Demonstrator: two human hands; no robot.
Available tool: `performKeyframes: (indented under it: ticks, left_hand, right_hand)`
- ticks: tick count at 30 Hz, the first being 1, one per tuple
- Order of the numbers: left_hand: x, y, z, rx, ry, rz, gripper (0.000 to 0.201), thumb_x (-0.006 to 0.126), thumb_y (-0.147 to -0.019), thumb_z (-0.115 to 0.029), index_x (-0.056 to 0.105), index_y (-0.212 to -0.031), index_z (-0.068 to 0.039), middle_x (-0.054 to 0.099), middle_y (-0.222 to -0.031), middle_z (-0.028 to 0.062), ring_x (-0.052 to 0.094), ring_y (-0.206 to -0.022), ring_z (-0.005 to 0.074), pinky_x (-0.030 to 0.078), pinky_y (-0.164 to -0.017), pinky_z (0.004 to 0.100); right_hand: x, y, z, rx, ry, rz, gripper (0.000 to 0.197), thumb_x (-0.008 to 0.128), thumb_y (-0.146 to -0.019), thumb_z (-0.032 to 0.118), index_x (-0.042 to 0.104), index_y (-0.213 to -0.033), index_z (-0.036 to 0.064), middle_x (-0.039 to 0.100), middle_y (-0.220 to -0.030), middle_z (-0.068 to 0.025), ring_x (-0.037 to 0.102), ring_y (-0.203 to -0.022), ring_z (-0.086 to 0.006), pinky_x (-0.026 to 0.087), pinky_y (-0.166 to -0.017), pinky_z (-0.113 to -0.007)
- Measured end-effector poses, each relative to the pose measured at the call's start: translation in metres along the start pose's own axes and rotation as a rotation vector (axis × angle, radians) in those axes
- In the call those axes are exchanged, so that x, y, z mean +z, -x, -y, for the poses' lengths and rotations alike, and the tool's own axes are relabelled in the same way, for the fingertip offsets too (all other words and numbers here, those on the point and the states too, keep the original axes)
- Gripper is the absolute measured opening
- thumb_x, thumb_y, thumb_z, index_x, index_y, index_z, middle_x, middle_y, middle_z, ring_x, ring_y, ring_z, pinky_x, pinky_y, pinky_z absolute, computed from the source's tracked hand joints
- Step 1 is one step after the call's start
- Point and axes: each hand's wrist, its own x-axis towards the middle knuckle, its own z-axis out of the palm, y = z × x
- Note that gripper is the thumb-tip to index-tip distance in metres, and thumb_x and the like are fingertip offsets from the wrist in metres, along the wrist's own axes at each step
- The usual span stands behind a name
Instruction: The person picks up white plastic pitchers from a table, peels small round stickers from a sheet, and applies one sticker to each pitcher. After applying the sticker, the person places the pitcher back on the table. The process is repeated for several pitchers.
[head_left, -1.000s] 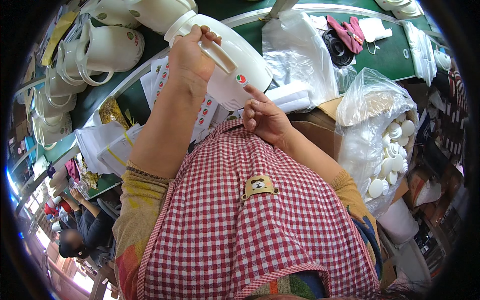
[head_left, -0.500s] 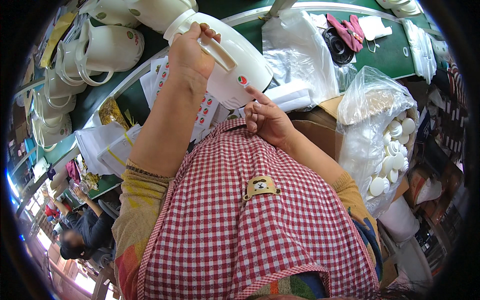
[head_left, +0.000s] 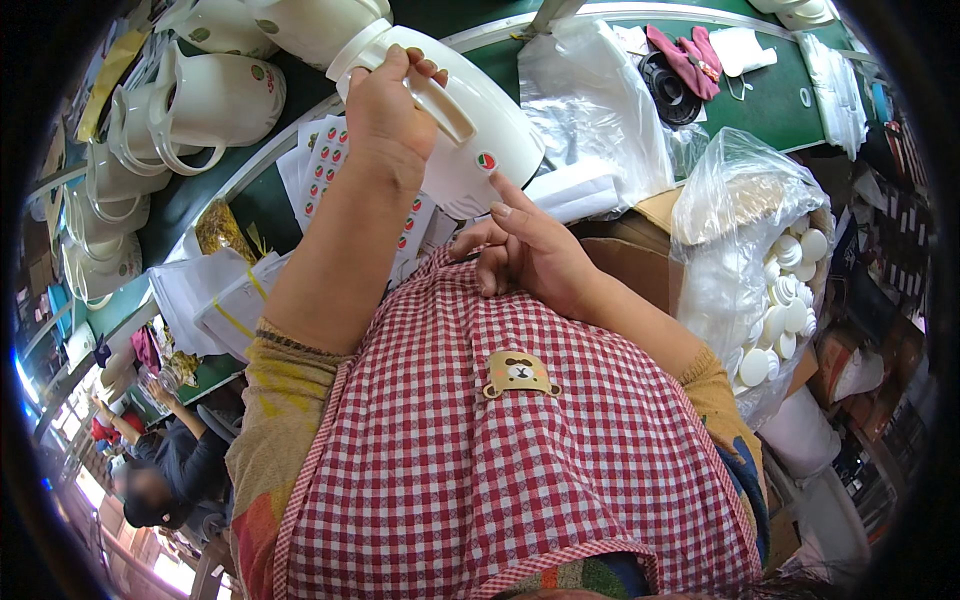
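Observation:
My left hand (head_left: 395, 115) is wrapped round the handle of a cream-white plastic jug (head_left: 495, 105), which lies tilted over the table's near edge. Low on the jug's side is a small round red-and-green sticker (head_left: 486, 161). My right hand (head_left: 535, 240) is open, its index finger stretched up to just below that sticker. Whether the fingertip touches the jug I cannot tell. The other fingers of that hand hang loosely spread before my checked apron. Partly behind my left forearm lies a sheet of round stickers (head_left: 322, 165).
Several similar jugs (head_left: 225, 105) crowd the table at left. Clear plastic bags (head_left: 590, 110) lie beyond my right hand, near a black round part (head_left: 668, 88) and a pink cloth (head_left: 690, 58). At right, a bagged carton holds white lids (head_left: 775, 325). Another person (head_left: 185, 455) sits far left.
My right hand has lowered slightly and its curled fingers have spread toward the left, while the index finger stays by the sticker. The left hand keeps hold of the jug, nearly still.

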Motion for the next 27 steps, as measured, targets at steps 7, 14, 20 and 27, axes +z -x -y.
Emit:
performKeyframes:
  ticks: [7, 14, 20, 27]
  left_hand:
    - [0.004, 0.005, 0.002, 0.027, -0.027, 0.013, 0.021, 0.048, -0.095, -0.007, 0.037, -0.113, -0.004, 0.054, -0.087, 0.0093, 0.053, -0.071, 0.0174, 0.049, -0.076, 0.0419]
    - [0.009, 0.005, 0.008, 0.008, -0.030, 0.028, 0.022, 0.048, -0.095, -0.006, 0.036, -0.113, -0.003, 0.053, -0.087, 0.0096, 0.052, -0.071, 0.0173, 0.049, -0.074, 0.0400]
    - [0.015, 0.028, 0.018, 0.054, -0.214, 0.237, 0.010, 0.049, -0.091, -0.005, 0.042, -0.098, -0.003, 0.052, -0.073, 0.0105, 0.053, -0.064, 0.0200, 0.046, -0.059, 0.0337]
    - [0.066, 0.108, 0.056, 0.421, -1.142, 1.080, 0.016, 0.064, -0.084, -0.010, 0.054, -0.095, -0.003, 0.060, -0.077, 0.0179, 0.063, -0.068, 0.0344, 0.049, -0.060, 0.0394]
  right_hand:
    - [-0.032, 0.006, -0.012, -0.281, 0.967, -0.316, 0.075, 0.064, -0.086, 0.033, 0.025, -0.147, 0.0154, 0.055, -0.121, -0.0193, 0.058, -0.093, -0.0286, 0.047, -0.081, -0.038]
    - [-0.081, -0.040, -0.036, -0.716, 2.038, -0.552, 0.081, 0.063, -0.077, 0.056, 0.034, -0.144, 0.0218, 0.013, -0.156, -0.0129, 0.005, -0.144, -0.0332, -0.001, -0.111, -0.056]
    - [-0.076, 0.021, 0.008, -0.900, 1.512, -0.618, 0.043, 0.067, -0.083, 0.030, 0.061, -0.118, 0.0070, 0.052, -0.127, -0.0143, 0.048, -0.115, -0.0323, 0.036, -0.096, -0.045]
    - [-0.057, 0.056, 0.065, -0.910, 0.137, -0.562, 0.016, 0.072, -0.083, 0.011, 0.059, -0.088, 0.0016, 0.064, -0.083, -0.0036, 0.059, -0.072, -0.0088, 0.049, -0.069, -0.023]
